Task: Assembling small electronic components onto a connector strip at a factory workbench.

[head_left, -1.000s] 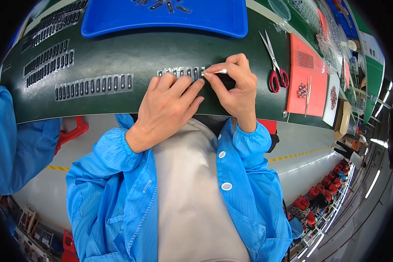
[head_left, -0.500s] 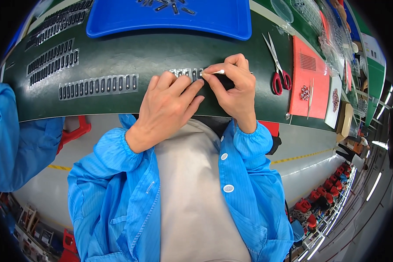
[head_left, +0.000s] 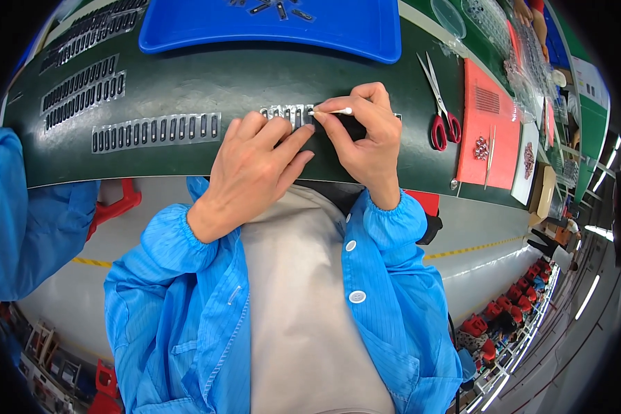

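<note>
A clear film strip point(head_left: 276, 111) with small dark elongated parts lies on the green table before me. My left hand point(head_left: 256, 165) rests over its near edge, fingers spread with the fingertips on or close to the strip; the thumb stands apart. Pinched between thumb and forefinger of my right hand point(head_left: 367, 134) is a cotton swab point(head_left: 341, 111). One white end points right, while the other reaches the strip beside my left fingertips. My right hand hides part of the strip. To the left lies another strip of dark parts point(head_left: 155, 132).
A blue tray point(head_left: 269, 43) with a few loose parts stands at the far side. More strips point(head_left: 83, 93) lie at the left. Scissors point(head_left: 437, 103) with red handles and a pink mat point(head_left: 490, 131) with tweezers point(head_left: 490, 156) are at the right. A blue sleeve point(head_left: 7, 214) shows at far left.
My left hand has shifted slightly left and nearer to me, uncovering more of the strip. The swab's working end has moved a little left along the strip, with my right hand.
</note>
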A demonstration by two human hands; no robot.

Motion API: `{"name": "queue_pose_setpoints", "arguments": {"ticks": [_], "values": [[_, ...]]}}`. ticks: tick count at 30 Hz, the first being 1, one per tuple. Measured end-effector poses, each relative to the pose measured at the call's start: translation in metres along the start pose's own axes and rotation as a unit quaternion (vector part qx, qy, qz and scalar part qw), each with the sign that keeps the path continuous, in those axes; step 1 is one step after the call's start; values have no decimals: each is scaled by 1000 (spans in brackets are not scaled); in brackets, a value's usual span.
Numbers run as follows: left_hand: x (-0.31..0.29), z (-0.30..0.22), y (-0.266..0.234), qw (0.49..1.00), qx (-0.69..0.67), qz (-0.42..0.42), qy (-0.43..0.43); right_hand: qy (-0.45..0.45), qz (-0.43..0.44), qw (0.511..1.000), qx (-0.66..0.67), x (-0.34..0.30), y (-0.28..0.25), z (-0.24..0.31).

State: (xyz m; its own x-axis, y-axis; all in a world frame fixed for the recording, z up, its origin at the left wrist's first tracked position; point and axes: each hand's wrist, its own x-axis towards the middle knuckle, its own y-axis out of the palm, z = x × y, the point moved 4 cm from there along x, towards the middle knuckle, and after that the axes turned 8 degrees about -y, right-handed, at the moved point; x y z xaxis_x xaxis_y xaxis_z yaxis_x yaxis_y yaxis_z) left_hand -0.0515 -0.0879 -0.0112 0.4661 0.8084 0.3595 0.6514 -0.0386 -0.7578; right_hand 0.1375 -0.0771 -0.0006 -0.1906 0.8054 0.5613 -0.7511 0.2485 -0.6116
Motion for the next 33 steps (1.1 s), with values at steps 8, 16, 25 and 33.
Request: {"name": "queue_pose_setpoints", "arguments": {"ticks": [8, 16, 25, 33], "values": [[0, -2, 1, 1000, 6, -11, -4, -30, 20, 999, -26, 2, 3, 1], [0, -3, -1, 1000, 20, 1, -4, -7, 20, 1000, -15, 2, 2, 2], [-8, 2, -8, 1000, 7, -2, -8, -15, 29, 999, -1, 6, 10, 5], [-7, 2, -7, 1000, 4, -6, -11, -33, 40, 999, -15, 8, 12, 7]]}}
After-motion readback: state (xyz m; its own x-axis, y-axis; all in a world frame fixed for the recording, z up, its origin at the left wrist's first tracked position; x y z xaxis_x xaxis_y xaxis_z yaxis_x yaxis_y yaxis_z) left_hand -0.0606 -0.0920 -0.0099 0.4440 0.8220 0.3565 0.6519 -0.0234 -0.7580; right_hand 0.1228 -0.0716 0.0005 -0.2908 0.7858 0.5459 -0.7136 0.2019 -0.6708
